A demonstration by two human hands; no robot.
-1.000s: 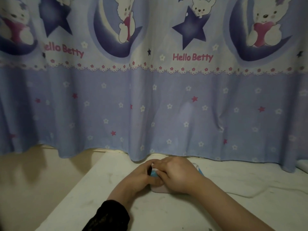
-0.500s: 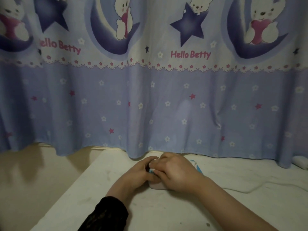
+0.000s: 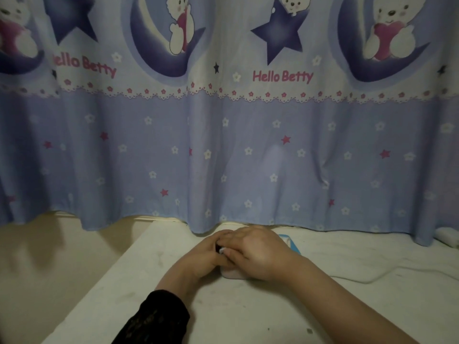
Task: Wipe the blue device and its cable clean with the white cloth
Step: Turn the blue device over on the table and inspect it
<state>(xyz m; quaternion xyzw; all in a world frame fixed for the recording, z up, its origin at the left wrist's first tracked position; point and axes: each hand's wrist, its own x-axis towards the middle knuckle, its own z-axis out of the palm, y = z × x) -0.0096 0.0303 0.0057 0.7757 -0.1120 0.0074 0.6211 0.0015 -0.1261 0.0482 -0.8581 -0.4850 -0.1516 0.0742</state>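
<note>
The blue device [image 3: 294,245] lies on the white table near the curtain, mostly hidden under my hands; only its blue right edge and a pale lower corner show. My left hand [image 3: 205,258] grips its left side. My right hand [image 3: 255,252] lies over the device, its fingers pinched on a small bit of white cloth [image 3: 222,250] at the left end. A thin white cable [image 3: 367,280] trails off to the right across the table.
A blue patterned curtain [image 3: 228,157] hangs just behind the hands, its hem touching the table [image 3: 248,314]. The table's left edge runs diagonally beside a beige floor. A white object [image 3: 448,236] sits at the far right under the curtain.
The view has tilted slightly, so the hands sit a little higher in frame. My right fingers have shifted a bit leftward over the device with the cloth; the blue patch between my hands is now covered.
</note>
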